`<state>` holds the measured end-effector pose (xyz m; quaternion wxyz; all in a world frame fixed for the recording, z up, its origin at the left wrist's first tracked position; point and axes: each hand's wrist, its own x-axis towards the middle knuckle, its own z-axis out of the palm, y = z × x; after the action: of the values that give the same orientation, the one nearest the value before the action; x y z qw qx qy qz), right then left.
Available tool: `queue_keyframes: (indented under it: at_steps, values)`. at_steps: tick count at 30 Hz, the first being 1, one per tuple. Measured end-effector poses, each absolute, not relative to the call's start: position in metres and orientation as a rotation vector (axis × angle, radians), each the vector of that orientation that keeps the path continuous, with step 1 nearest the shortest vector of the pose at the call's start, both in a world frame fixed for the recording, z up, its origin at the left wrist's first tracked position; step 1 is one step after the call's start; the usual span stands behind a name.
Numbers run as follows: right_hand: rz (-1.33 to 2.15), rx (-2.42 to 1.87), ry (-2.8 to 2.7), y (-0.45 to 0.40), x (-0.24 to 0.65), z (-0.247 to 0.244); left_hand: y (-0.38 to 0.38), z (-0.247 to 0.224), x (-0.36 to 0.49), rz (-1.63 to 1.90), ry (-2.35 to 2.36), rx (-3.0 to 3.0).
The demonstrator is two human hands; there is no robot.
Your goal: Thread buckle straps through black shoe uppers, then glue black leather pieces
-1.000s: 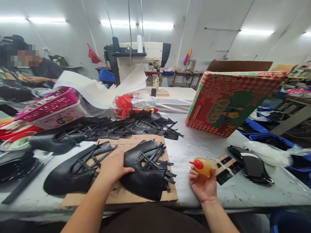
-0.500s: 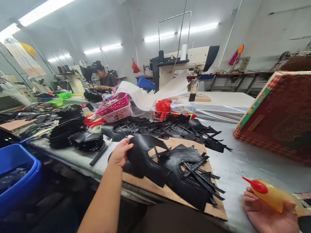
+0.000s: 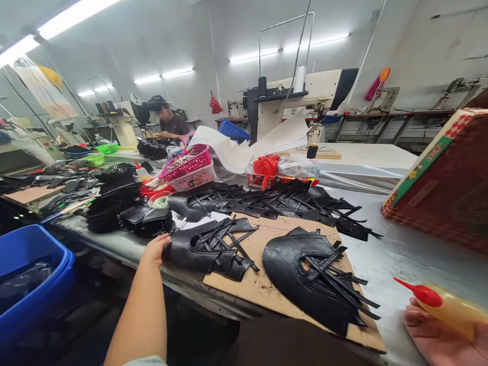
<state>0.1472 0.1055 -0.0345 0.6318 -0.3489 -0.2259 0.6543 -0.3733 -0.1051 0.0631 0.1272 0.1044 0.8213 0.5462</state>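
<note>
My left hand [image 3: 157, 249] pinches the left end of a black strapped leather piece [image 3: 202, 246], which lies partly over the left edge of a brown board [image 3: 259, 287]. A second black leather piece [image 3: 292, 262] with crossed straps lies flat on the right part of the board. At the lower right, my right hand [image 3: 438, 325] holds a yellowish squeeze bottle [image 3: 457, 307] with a red nozzle that points left, above the metal tabletop. Behind the board more strapped leather pieces [image 3: 267, 201] lie in an overlapping row.
Stacks of black pieces [image 3: 112, 203] and a pink basket [image 3: 188, 162] stand at the left back. A blue bin [image 3: 34, 274] is at the far left, a red box [image 3: 442, 178] at the right. Behind are a sewing machine [image 3: 320, 86] and a seated person [image 3: 171, 124].
My left hand has moved left with a leather piece, which now lies apart from the one on the right, baring the middle of the board. My right hand still holds the bottle.
</note>
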Motion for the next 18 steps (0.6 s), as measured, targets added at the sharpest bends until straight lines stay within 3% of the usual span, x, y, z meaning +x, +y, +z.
queue_keyframes:
  at_steps: [4, 7, 11, 14, 18]
  values:
    - [1.542, -0.78, -0.553, 0.11, 0.15, -0.031, -0.094, 0.075, -0.351, 1.393, 2.803, 0.473]
    - [1.605, -0.819, -0.429, 0.117, 0.15, -0.031, -0.058, 0.079, -0.304, 1.241, 2.823, 0.909]
    - [1.627, -0.786, -0.331, 0.122, 0.148, -0.031, 0.011, 0.065, -0.198, 0.935, 2.245, 1.624]
    - [1.688, -0.669, -0.357, 0.12, 0.15, -0.026, 0.046, 0.056, -0.122, 0.344, 1.586, 2.214]
    - [1.675, -0.56, -0.403, 0.109, 0.163, -0.015, 0.068, 0.052, -0.078, -0.092, 1.44, 2.447]
